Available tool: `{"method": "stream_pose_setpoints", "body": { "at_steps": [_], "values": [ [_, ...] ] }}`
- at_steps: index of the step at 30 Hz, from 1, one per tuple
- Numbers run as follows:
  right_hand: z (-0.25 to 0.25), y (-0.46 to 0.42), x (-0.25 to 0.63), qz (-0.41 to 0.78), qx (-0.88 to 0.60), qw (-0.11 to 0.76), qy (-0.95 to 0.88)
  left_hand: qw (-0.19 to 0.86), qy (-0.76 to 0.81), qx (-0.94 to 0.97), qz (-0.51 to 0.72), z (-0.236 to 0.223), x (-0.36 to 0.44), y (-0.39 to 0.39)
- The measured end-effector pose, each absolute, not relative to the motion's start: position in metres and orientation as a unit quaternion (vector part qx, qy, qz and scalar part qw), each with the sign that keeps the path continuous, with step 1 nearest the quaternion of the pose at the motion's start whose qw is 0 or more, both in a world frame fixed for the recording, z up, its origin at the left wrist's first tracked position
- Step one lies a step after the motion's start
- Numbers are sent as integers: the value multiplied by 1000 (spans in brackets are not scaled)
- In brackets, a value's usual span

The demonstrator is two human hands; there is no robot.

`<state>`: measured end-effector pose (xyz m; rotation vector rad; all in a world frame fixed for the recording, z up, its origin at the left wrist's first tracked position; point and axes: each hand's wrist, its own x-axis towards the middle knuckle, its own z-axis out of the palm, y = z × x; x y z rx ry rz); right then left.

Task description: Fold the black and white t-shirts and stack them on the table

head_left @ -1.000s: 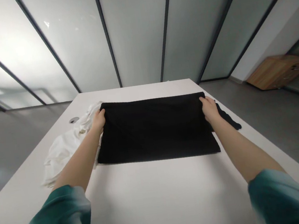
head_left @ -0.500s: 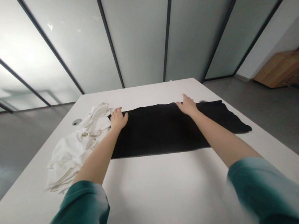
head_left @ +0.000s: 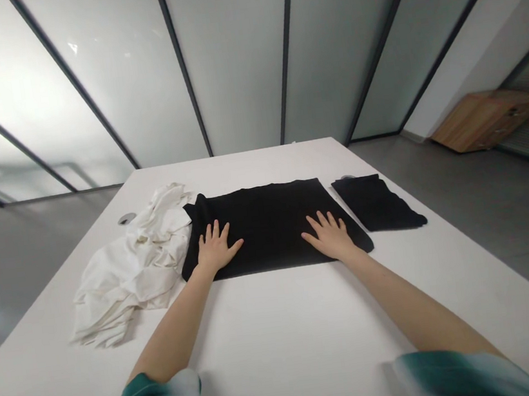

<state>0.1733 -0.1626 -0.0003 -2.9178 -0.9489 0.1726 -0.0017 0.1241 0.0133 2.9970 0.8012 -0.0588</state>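
On a white tabletop (head_left: 282, 332) before frosted glass walls (head_left: 231, 59), we see a folded black cloth (head_left: 268, 223) at centre, a smaller black piece (head_left: 375, 206) toward the right edge, and crumpled white fabric (head_left: 132, 267) toward the left edge. The left grip (head_left: 216, 248) and right grip (head_left: 330, 236) lie fully open, fingers spread, holding nothing, palms flat on the cloth's near part, which keeps it smooth and in place.

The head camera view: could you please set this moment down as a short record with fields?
Left hand: flat on the black cloth, fingers spread
Right hand: flat on the same cloth, fingers spread
Right of the cloth: smaller black cloth, lying separately
Left of the cloth: crumpled white cloth
Surface: white table
Background: wooden cabinet
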Motion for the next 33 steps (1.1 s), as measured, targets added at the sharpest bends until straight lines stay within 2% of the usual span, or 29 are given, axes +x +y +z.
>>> {"method": "stream_pose_setpoints", "body": {
  "at_steps": [8,16,19,25,33],
  "values": [
    [-2,-164,174,36,-944,49,-324,23,247,969,-12,11,-2,126],
    [3,-167,167,-46,-917,132,-373,22,252,967,-19,11,0,125],
    [9,-159,138,-31,-894,153,-420,21,254,967,-22,10,0,124],
    [-2,-137,100,79,-900,111,-414,13,254,967,-18,8,0,123],
    [-2,-130,147,68,-882,73,-461,1,269,962,-52,25,-2,116]
  ]
}}
